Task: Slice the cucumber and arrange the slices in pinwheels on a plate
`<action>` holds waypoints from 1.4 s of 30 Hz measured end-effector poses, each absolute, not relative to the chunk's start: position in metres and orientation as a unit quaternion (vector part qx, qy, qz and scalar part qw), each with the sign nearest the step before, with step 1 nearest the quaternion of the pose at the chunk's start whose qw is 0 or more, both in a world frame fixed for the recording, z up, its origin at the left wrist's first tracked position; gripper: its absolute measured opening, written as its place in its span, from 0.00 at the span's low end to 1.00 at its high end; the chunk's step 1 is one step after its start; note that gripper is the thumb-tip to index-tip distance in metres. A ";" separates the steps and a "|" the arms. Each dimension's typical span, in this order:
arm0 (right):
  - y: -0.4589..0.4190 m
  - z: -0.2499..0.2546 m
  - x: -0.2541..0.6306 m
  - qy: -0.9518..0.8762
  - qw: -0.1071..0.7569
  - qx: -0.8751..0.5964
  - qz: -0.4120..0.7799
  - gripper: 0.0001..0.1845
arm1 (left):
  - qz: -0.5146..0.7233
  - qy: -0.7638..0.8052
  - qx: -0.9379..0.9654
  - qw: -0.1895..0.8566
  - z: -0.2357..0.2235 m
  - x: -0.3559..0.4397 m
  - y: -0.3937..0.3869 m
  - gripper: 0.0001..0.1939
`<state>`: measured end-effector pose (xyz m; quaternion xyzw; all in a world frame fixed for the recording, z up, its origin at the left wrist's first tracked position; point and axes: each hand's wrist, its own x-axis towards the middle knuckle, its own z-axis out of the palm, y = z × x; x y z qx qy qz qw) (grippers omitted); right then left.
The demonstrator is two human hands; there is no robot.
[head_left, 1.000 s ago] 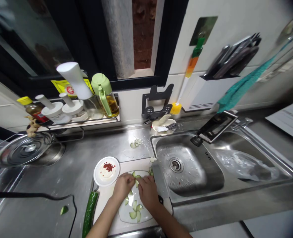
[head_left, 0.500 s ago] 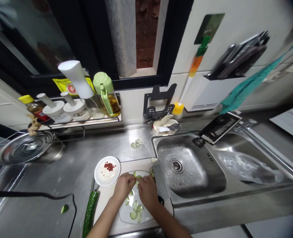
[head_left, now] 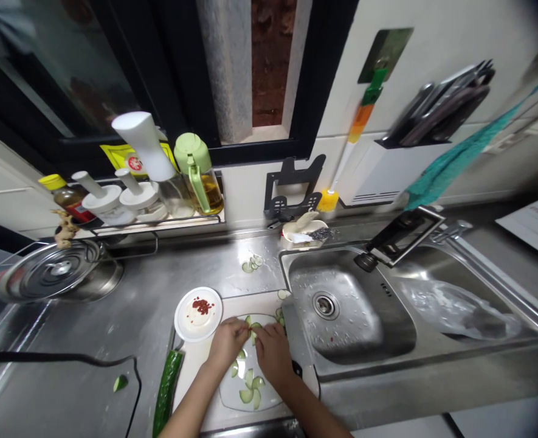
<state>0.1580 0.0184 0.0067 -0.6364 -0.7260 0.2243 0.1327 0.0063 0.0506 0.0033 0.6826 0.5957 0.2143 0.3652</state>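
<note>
Both my hands meet over a clear glass plate (head_left: pixel 232 400) that lies on a white cutting board (head_left: pixel 191 371). My left hand (head_left: pixel 226 344) and my right hand (head_left: pixel 272 355) pinch a cucumber slice (head_left: pixel 254 326) between their fingertips at the plate's far edge. Several more thin cucumber slices (head_left: pixel 249 389) lie spread on the plate near my wrists. A whole cucumber (head_left: pixel 167 389) lies along the board's left side. A small white dish (head_left: pixel 197 314) with red chili bits stands just left of my left hand.
A steel sink (head_left: pixel 341 316) with a black faucet (head_left: pixel 399 238) opens right of the board. Loose cucumber slices (head_left: pixel 251 263) lie on the wet counter behind. A pot lid (head_left: pixel 50 272) sits far left, a condiment rack (head_left: pixel 150 194) at the back, a black cable (head_left: pixel 68 360) at left.
Both hands stay at the plate's far edge, fingers shifting slightly on the slice. The view has drifted a little.
</note>
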 end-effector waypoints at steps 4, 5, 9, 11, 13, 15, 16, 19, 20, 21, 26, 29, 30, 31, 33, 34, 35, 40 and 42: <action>0.017 0.008 0.160 -0.724 0.139 -0.637 0.227 0.17 | 0.212 0.596 0.686 0.360 0.005 0.003 0.050 0.11; 0.017 0.008 0.161 -0.724 0.141 -0.636 0.227 0.17 | 0.215 0.595 0.686 0.359 0.004 0.001 0.049 0.11; 0.012 0.011 0.165 -0.723 0.151 -0.633 0.232 0.17 | 0.243 0.603 0.672 0.354 0.001 -0.012 0.045 0.11; 0.008 0.013 0.167 -0.723 0.158 -0.632 0.231 0.16 | 0.247 0.620 0.660 0.345 -0.001 -0.024 0.041 0.12; 0.004 0.014 0.168 -0.723 0.159 -0.632 0.227 0.15 | 0.241 0.656 0.639 0.322 -0.002 -0.040 0.039 0.12; -0.002 0.015 0.169 -0.725 0.153 -0.632 0.228 0.15 | 0.227 0.704 0.609 0.289 -0.003 -0.058 0.039 0.12; -0.004 0.015 0.169 -0.725 0.151 -0.631 0.229 0.15 | 0.215 0.726 0.594 0.271 -0.004 -0.066 0.040 0.13; -0.010 0.015 0.167 -0.730 0.156 -0.624 0.230 0.15 | 0.182 0.774 0.566 0.220 -0.007 -0.087 0.048 0.14; -0.012 0.014 0.166 -0.732 0.159 -0.621 0.229 0.15 | 0.175 0.781 0.564 0.206 -0.008 -0.092 0.051 0.14; -0.013 0.013 0.165 -0.735 0.160 -0.618 0.229 0.15 | 0.167 0.785 0.564 0.196 -0.010 -0.096 0.055 0.15; -0.016 0.012 0.164 -0.735 0.158 -0.619 0.227 0.14 | 0.144 0.787 0.571 0.185 -0.020 -0.103 0.068 0.15; -0.018 0.012 0.166 -0.732 0.155 -0.621 0.233 0.14 | 0.150 0.783 0.573 0.187 -0.024 -0.102 0.069 0.14; -0.019 0.013 0.166 -0.729 0.156 -0.623 0.235 0.14 | 0.152 0.783 0.573 0.188 -0.025 -0.102 0.069 0.14; -0.020 0.013 0.167 -0.727 0.157 -0.626 0.235 0.14 | 0.154 0.783 0.572 0.188 -0.025 -0.102 0.069 0.13; -0.021 0.013 0.167 -0.724 0.161 -0.629 0.234 0.14 | 0.157 0.784 0.570 0.189 -0.026 -0.102 0.069 0.13; -0.022 0.013 0.167 -0.723 0.162 -0.629 0.233 0.14 | 0.158 0.784 0.569 0.190 -0.026 -0.102 0.069 0.12; -0.023 0.013 0.167 -0.724 0.163 -0.628 0.232 0.14 | 0.159 0.784 0.569 0.191 -0.026 -0.102 0.069 0.12; -0.026 0.016 0.167 -0.725 0.170 -0.626 0.231 0.13 | 0.164 0.782 0.567 0.203 -0.019 -0.105 0.066 0.08; -0.027 0.018 0.169 -0.720 0.172 -0.630 0.235 0.13 | 0.178 0.781 0.562 0.208 -0.014 -0.106 0.061 0.08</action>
